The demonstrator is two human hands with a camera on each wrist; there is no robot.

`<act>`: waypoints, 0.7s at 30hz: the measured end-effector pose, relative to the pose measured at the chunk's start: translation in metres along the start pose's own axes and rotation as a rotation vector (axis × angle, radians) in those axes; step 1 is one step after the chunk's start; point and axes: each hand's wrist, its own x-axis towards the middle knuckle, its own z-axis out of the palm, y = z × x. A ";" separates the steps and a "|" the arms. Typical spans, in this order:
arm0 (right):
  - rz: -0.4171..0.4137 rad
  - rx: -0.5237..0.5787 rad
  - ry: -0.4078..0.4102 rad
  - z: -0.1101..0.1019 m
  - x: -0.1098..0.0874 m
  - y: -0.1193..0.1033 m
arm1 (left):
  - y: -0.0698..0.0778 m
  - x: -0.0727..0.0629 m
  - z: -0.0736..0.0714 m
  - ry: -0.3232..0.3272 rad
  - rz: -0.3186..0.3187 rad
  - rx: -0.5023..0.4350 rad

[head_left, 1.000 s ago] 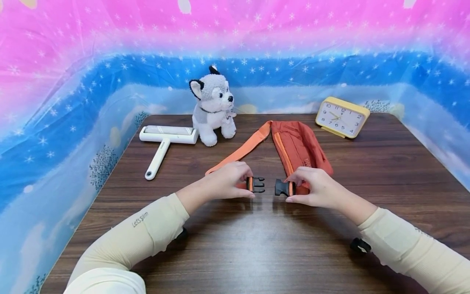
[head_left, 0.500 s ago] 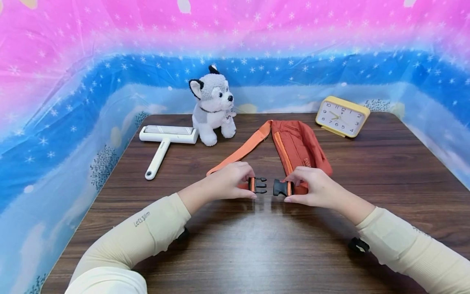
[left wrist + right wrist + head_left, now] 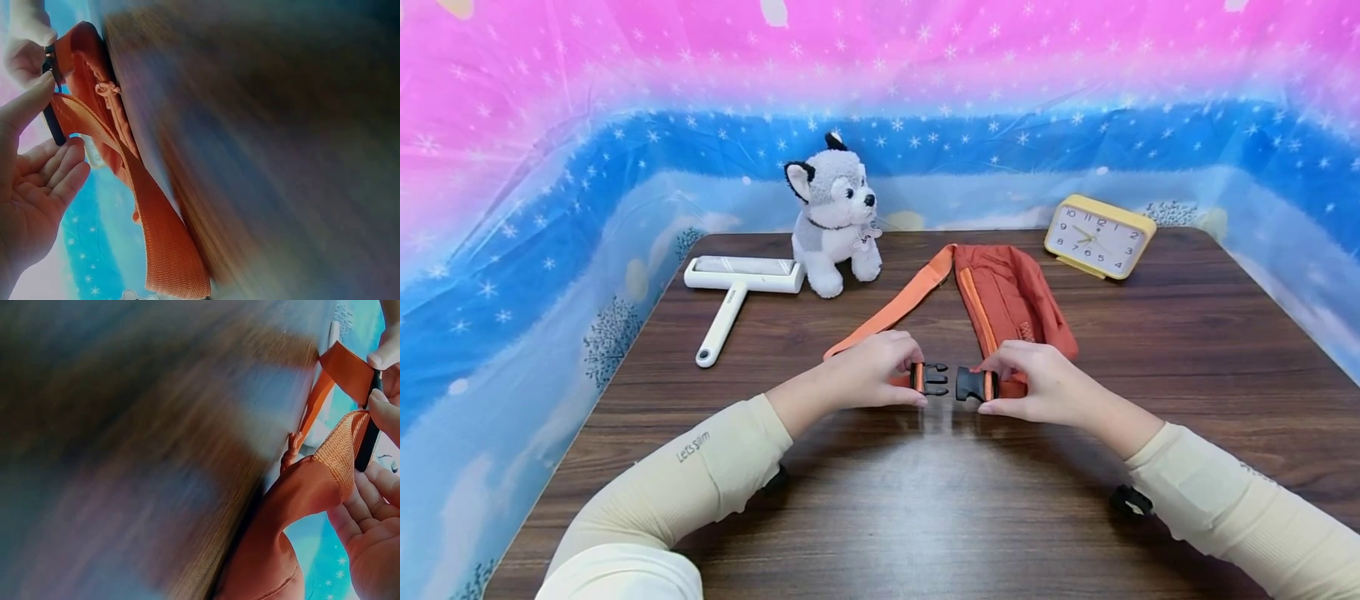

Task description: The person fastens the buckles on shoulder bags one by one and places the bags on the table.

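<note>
The left hand (image 3: 880, 367) pinched the pronged buckle half (image 3: 934, 379) between thumb and fingers; it seemed light and stiff, best gripped at its strap end, clear of the slim prongs. The orange strap (image 3: 895, 312) beyond looked soft and floppy. Just right, apart from the prongs, the socket half (image 3: 972, 384) was pinched likewise by the right hand (image 3: 1047, 382). The red bag (image 3: 1011, 287), right of centre on the table's (image 3: 1150, 358) far side, looked soft and light; any contents were hidden.
</note>
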 end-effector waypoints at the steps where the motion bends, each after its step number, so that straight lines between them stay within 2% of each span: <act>1: -0.001 0.001 0.002 0.000 0.000 0.000 | 0.000 0.000 0.000 0.000 0.000 0.002; 16: 0.002 0.026 0.002 0.001 0.001 -0.002 | 0.005 0.004 0.000 -0.044 -0.031 0.014; 21: 0.000 0.028 0.003 0.002 0.001 -0.001 | 0.006 0.005 0.002 -0.038 -0.027 0.020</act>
